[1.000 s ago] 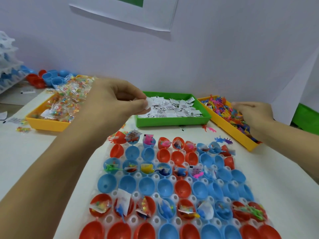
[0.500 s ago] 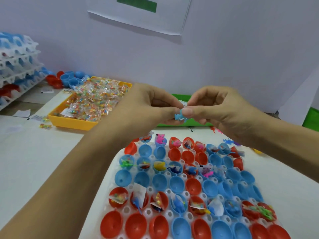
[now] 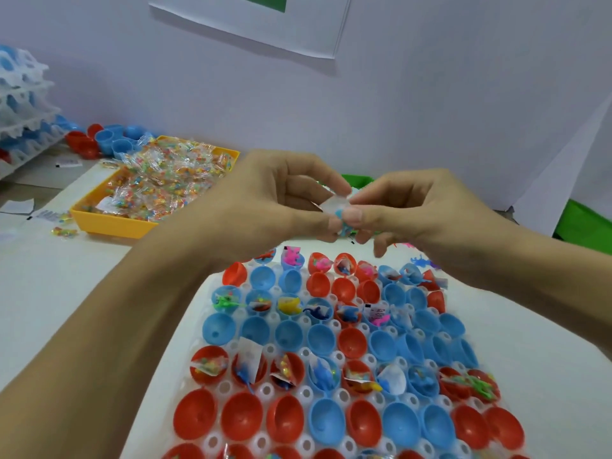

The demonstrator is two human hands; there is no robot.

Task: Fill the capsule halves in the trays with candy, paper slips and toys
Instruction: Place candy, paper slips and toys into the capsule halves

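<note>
Small blue toy (image 3: 344,223) plus a white paper slip (image 3: 336,203) sit pinched between both hands, held in the air just past the far edge of the capsule tray (image 3: 212,438). Left hand (image 3: 275,200) has fingers curled, thumb and forefinger tips on the slip; right hand (image 3: 407,207) also curled, thumb pressed on the toy from the right side. Toy mostly hidden by fingertips, so its long axis and which way it points can't be told. Slip looks blurred, no print readable.

Tray is white w/ round wells, runs from near edge to mid table, rows of red and blue capsule halves (image 3: 331,422) open side up. Nearest full row empty; the next row out holds candy packets, slips and toys, e.g. a blue toy (image 3: 323,376) and a green toy (image 3: 480,385). Then an empty row, then a filled one with a slip (image 3: 376,313) showing dark print, too small to read. Farthest rows partly filled, pink toy (image 3: 291,255) in a blue half.

Far left: yellow bin (image 3: 109,223) heaped w/ clear candy packets (image 3: 165,173). A green bin (image 3: 356,178) peeks out behind the hands. Loose red and blue halves (image 3: 109,140) beyond the yellow bin, stacked white trays (image 3: 23,104) at far left edge. White sheet (image 3: 251,24) w/ a green patch on the wall, no writing legible
</note>
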